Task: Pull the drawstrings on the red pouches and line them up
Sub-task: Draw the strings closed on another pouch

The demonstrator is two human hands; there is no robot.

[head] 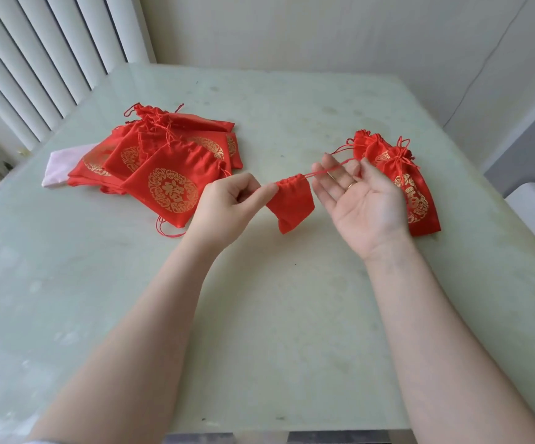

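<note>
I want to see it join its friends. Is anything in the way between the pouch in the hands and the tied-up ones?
Only the right hand itself: it sits open between the held pouch and the cinched pouches, the drawstring across its fingers. No other thing shows there.

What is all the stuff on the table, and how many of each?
held pouch: one, red, in the air between the hands, its mouth gathered
drawstring: red, runs from the held pouch across the right hand's fingers
open pouches: a heap, too overlapped to count, red with gold circles, far left on the table
closed pouches: a few, overlapping, red with gold print, on the table behind the right hand
pink thing: one, pale pink, under the left heap, mostly hidden
table: one, pale green
blinds: white slats, far left
wall: cream, behind the table
left hand: pinches the held pouch at its mouth
right hand: palm up, fingers straight, drawstring lying over them
</note>
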